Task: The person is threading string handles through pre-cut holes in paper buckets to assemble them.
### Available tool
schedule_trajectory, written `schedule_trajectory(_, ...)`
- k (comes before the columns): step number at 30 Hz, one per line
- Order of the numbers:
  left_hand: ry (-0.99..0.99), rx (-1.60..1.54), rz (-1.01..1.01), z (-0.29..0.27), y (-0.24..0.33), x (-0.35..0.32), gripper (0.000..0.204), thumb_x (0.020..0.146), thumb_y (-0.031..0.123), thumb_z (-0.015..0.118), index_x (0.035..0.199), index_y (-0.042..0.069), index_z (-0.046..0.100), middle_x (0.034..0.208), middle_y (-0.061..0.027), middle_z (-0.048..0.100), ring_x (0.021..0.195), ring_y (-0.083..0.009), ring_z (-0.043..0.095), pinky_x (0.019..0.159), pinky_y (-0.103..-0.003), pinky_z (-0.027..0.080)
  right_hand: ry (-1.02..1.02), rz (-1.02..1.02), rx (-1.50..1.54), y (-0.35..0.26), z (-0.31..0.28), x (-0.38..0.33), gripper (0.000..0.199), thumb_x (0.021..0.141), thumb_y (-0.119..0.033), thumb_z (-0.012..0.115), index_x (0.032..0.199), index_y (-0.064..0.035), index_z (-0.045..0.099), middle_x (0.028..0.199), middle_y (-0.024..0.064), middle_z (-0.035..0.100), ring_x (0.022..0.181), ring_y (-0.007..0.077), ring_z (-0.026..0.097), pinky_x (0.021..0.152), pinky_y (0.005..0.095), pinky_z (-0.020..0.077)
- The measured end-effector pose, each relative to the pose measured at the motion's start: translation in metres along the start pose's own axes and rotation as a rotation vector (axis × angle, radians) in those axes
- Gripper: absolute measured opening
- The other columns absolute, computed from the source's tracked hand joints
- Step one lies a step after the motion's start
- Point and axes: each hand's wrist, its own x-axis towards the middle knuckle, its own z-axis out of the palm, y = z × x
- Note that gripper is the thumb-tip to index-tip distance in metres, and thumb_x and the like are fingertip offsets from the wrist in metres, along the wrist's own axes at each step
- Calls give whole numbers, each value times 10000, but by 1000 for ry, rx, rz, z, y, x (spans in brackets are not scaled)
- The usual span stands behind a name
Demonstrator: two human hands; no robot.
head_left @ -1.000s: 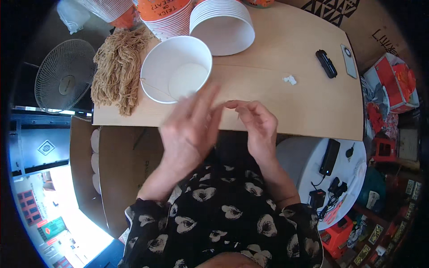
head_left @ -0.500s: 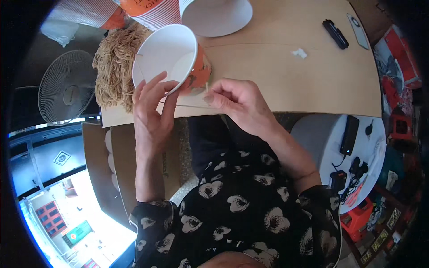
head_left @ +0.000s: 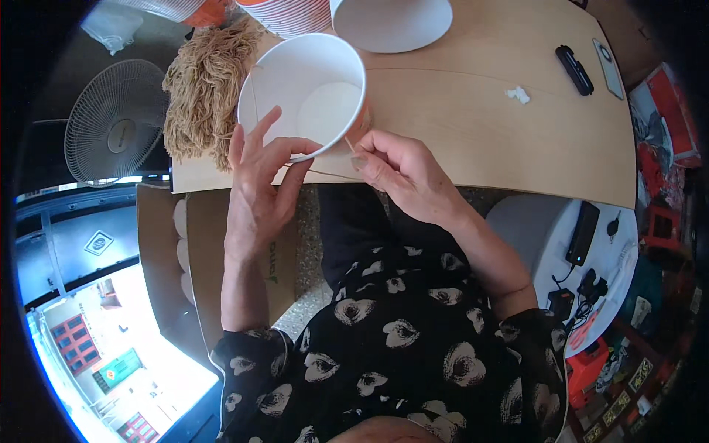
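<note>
A large paper bucket (head_left: 299, 81), white inside and orange outside, tilts toward me at the table's near edge. My left hand (head_left: 258, 181) grips its near rim, thumb outside and fingers inside, with other fingers spread. A thin tan cord (head_left: 336, 175) runs outside the rim from my left thumb to my right hand (head_left: 406, 173). That hand is closed in a pinch on the cord, and a short end stands up from the fingertips. Another stretch of cord crosses the bucket's inner left wall. A thick bundle of tan cords (head_left: 203, 96) lies left of the bucket.
Stacked paper buckets (head_left: 288, 16) and a white bucket lying on its side (head_left: 391, 23) stand behind on the table (head_left: 473, 133). To the right are a white scrap (head_left: 518, 94), a black handheld tool (head_left: 574, 70) and a phone (head_left: 608, 68). A fan (head_left: 114, 125) stands left.
The bucket has tipped further, so its opening faces me more and little orange shows. Both hands moved with it, still holding rim and cord. The whole view shifted slightly.
</note>
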Motion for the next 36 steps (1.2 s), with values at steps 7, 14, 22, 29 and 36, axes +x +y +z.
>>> schedule_trajectory(7,-12,18,15,1,2,0,110,894,80,678,990,122,712,984,14,714,1342,-309,487,1161,-545,155,12,-8,-30,6,-2,2,219,1038,-213,535,924,-25,538,718,-64,456,629,22,381,547,199,334)
schedule_trajectory(14,-11,20,25,1,3,-2,132,883,74,682,1001,122,716,975,10,714,1338,-309,492,1166,-554,143,25,21,-77,5,-4,4,204,1028,-191,549,951,-3,574,721,-58,475,633,28,401,549,207,352)
schedule_trajectory(22,-64,-90,53,-21,12,10,209,885,138,694,1091,113,717,1005,-42,735,1313,-308,507,1126,-525,214,50,26,-93,11,-6,10,196,1021,-174,557,1044,14,609,818,-36,551,724,34,475,639,207,426)
schedule_trajectory(29,-87,-181,190,-1,3,49,158,872,113,652,1011,79,720,788,-145,694,772,-348,673,780,-427,509,128,27,30,9,-2,11,169,1008,-138,567,1035,20,620,762,-17,574,665,46,486,589,230,421)
schedule_trajectory(36,-124,-257,160,-6,3,50,87,863,92,691,904,18,669,780,-138,682,763,-335,667,695,-414,500,179,5,-33,-16,1,-1,146,1002,-116,582,1056,19,603,742,-16,579,628,45,506,570,223,436)
